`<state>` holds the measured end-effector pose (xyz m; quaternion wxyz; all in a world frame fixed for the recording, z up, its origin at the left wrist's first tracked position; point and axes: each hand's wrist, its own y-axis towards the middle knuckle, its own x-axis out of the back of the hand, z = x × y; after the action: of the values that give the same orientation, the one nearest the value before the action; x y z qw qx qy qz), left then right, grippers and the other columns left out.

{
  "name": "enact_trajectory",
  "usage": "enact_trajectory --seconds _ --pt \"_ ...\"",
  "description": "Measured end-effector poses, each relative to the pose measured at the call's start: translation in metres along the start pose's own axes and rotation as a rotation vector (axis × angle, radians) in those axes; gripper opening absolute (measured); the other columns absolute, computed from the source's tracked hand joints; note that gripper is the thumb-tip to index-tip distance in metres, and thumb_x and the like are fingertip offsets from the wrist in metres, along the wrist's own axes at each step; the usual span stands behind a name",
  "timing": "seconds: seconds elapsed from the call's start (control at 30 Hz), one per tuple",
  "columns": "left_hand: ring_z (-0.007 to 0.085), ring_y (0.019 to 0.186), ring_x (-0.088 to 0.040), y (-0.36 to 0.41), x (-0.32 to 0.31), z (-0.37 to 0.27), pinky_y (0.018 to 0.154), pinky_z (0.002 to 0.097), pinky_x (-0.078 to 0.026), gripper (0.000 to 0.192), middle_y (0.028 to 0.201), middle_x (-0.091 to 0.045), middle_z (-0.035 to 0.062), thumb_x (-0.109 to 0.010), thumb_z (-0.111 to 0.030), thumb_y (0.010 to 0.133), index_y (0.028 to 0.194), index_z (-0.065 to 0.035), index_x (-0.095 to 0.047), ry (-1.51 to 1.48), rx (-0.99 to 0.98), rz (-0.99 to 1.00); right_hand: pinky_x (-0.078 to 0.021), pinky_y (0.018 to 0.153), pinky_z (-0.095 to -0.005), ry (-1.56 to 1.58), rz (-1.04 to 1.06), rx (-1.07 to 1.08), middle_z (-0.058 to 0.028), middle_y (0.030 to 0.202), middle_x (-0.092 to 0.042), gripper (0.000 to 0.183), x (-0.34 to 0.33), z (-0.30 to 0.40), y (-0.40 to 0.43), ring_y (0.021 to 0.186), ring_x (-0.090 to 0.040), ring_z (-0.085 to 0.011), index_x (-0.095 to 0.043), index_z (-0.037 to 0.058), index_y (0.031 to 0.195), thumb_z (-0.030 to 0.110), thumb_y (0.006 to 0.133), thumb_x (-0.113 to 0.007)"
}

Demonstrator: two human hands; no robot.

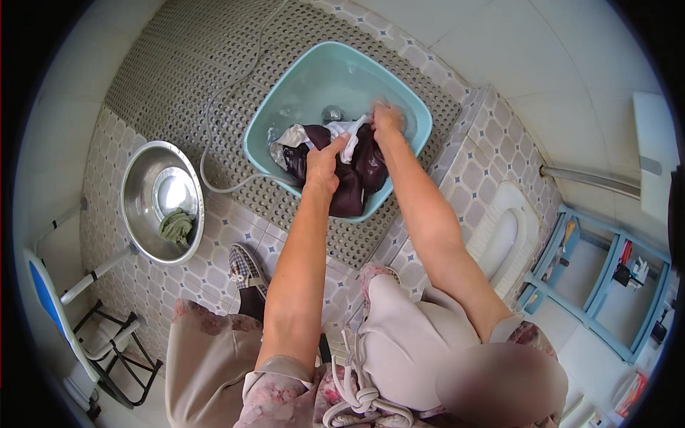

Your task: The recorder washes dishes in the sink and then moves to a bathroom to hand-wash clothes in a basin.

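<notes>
A turquoise plastic basin [334,69] with water in it stands on a perforated mat. Wet dark maroon cloth with white and cream parts [348,184] lies bunched against its near side. My left hand [324,165] grips the cloth at the middle, thumb on top beside a white part [350,139]. At the basin's right side my right hand [386,119], slightly blurred, holds the edge of the white part. A round, clear or shiny object [333,113] sits in the water just beyond the cloth. The end of a pale hose [251,177] reaches the basin's lower left rim.
To the left, a steel bowl [128,200] holds a crumpled green cloth [177,227]. A squat toilet [500,241] is at the right, near a blue shelf [594,315]. A folding chair [115,342] stands lower left. The grey perforated mat [171,69] covers tiled floor.
</notes>
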<state>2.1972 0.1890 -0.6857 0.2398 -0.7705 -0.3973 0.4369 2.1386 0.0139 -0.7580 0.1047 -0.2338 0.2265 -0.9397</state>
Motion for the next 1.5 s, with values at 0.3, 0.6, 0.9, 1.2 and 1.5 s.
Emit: enact_trajectory --seconds 0.3,0.6,0.9,1.2,1.5 --pt "0.0205 0.082 -0.066 0.009 0.019 0.002 0.075 0.0346 -0.052 0.030 0.098 -0.067 0.0099 -0.070 -0.008 0.081 0.107 0.0060 -0.063 -0.085 0.016 0.080 -0.0440 0.078 -0.0248 0.187 0.926 0.150 0.0005 0.097 -0.068 0.033 0.049 0.029 -0.045 0.085 -0.059 -0.0101 -0.065 0.0048 0.111 0.027 0.087 -0.072" --pt "0.0193 0.087 -0.065 -0.003 0.014 0.000 0.077 0.0349 -0.051 0.034 0.102 -0.066 0.0095 -0.076 -0.013 0.080 0.106 0.0044 -0.064 0.080 -0.041 0.079 -0.0420 0.055 -0.0208 -0.135 0.515 0.170 0.0001 0.077 -0.065 0.028 0.045 0.053 -0.054 0.070 -0.057 -0.0070 -0.070 0.0056 0.087 0.032 0.083 -0.075" --pt "0.0206 0.081 -0.065 0.004 0.029 -0.001 0.074 0.0363 -0.052 0.031 0.097 -0.068 0.0096 -0.072 -0.018 0.082 0.105 0.0024 -0.065 -0.073 0.050 0.129 -0.0455 0.060 -0.0205 0.027 0.645 0.265 0.0010 0.086 -0.064 0.031 0.047 0.066 -0.064 0.074 -0.056 -0.0070 -0.068 0.0049 0.104 0.031 0.087 -0.071" --pt "0.0209 0.089 -0.064 0.008 0.021 0.007 0.080 0.0368 -0.050 0.047 0.106 -0.065 0.0127 -0.078 -0.019 0.079 0.114 0.0072 -0.059 -0.014 -0.036 -0.030 -0.0465 0.061 -0.0197 -0.145 0.852 0.227 -0.0014 0.087 -0.065 0.026 0.047 0.049 -0.072 0.071 -0.058 -0.0075 -0.066 0.0014 0.109 0.013 0.086 -0.069" --pt "0.0199 0.089 -0.064 0.000 0.022 0.006 0.081 0.0358 -0.049 0.039 0.103 -0.066 0.0112 -0.077 -0.016 0.079 0.108 0.0057 -0.063 -0.066 -0.069 0.019 -0.0482 0.061 -0.0189 0.085 0.820 0.142 -0.0004 0.085 -0.064 0.026 0.054 0.041 -0.078 0.069 -0.057 -0.0063 -0.065 0.0012 0.108 0.012 0.085 -0.072"
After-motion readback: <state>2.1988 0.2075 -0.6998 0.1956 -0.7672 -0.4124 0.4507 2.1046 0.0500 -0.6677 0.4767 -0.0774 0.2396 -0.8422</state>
